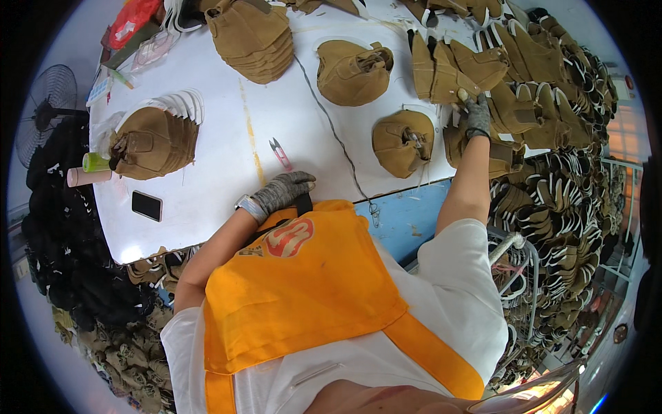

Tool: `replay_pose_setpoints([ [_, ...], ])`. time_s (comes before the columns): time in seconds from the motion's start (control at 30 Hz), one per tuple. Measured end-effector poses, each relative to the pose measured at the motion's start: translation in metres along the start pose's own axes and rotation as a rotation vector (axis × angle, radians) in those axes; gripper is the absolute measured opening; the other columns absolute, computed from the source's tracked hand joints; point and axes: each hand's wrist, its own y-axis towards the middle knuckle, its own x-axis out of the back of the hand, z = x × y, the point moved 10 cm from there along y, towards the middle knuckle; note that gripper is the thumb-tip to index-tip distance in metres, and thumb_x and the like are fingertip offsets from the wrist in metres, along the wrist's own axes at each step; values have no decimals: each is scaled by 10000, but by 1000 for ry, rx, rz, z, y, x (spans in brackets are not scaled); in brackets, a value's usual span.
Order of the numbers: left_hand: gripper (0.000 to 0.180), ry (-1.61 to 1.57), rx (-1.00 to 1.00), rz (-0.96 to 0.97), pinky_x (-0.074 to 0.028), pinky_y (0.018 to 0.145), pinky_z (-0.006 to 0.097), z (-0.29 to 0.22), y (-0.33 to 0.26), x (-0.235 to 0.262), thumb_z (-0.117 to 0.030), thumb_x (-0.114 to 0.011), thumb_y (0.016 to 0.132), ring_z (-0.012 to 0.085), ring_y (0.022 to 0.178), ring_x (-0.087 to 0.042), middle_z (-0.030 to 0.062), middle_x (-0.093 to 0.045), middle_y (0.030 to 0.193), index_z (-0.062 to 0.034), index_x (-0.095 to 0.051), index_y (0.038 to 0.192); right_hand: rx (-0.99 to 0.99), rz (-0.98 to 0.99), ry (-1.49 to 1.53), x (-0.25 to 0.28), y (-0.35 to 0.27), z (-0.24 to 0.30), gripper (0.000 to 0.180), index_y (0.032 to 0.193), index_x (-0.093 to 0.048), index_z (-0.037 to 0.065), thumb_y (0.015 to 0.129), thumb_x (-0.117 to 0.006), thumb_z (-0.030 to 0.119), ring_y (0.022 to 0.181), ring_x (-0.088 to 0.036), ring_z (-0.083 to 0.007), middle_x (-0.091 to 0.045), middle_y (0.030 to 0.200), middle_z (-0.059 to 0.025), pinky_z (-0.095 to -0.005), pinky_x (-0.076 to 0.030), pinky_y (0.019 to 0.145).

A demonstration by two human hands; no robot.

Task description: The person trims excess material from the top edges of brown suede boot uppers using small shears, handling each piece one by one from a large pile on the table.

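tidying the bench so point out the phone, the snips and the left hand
Phone (147, 206): head view, middle of dark screen
Snips (282, 159): head view, pinkish handle
Left hand (283, 196): head view, back of grey glove

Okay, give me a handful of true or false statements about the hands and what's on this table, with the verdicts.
1. The phone lies on the white table, left of the snips. True.
2. The left hand is holding the snips. False: they lie on the table beyond it.
3. The right hand is at the brown shoe pieces on the right. True.
4. Both hands are bare. False: both wear grey gloves.
5. A dark cord runs over the table. True.
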Motion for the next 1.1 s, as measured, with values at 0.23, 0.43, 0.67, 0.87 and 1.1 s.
replay_pose_setpoints([
  [0.23, 372, 67, -73, 10, -475, 917, 305, 2, 4, -7, -305, -538, 960, 186, 1019, -611, 108, -632, 1119, -51, -584, 1227, 150, 161, 536, 19, -27, -1, 583, 1349, -402, 146, 860, -708, 224, 1157, -507, -330, -478, 1309, -123, -503, -548, 871],
  [0.43, 348, 5, 4, 28, -474, 922, 303, -7, -2, -2, -285, -546, 962, 170, 1034, -601, 107, -619, 1162, -47, -595, 1212, 300, 227, 577, 9, -56, 30, 605, 1362, -385, 143, 864, -698, 287, 1165, -504, -328, -452, 1326, -127, -504, -526, 912],
  [0.67, 510, -300, -399, -205, -415, 1012, 326, -151, -13, 57, -309, -603, 935, 183, 1177, -522, 116, -562, 1273, 3, -481, 1319, 479, 260, 171, -47, -164, 138, 643, 1292, -471, 99, 792, -756, 383, 1188, -488, -303, -483, 1321, -110, -446, -485, 957],
  [0.87, 790, -842, -671, -225, -381, 1077, 406, -214, -19, 115, -360, -726, 827, 269, 1295, -431, 94, -436, 1400, -77, -310, 1436, 1136, 182, -426, -143, -303, 218, 591, 1125, -637, 151, 585, -874, 199, 1123, -510, -304, -530, 1228, -91, -387, -451, 948],
  [1.1, 717, -1176, -700, -109, -372, 1101, 408, -198, -41, 130, -285, -687, 867, 255, 1305, -415, 82, -408, 1422, -109, -298, 1442, 867, 52, 105, -158, -324, 179, 1179, 1463, -150, 178, 571, -915, 267, 1204, -480, -288, -444, 1301, -113, -423, -462, 983],
])
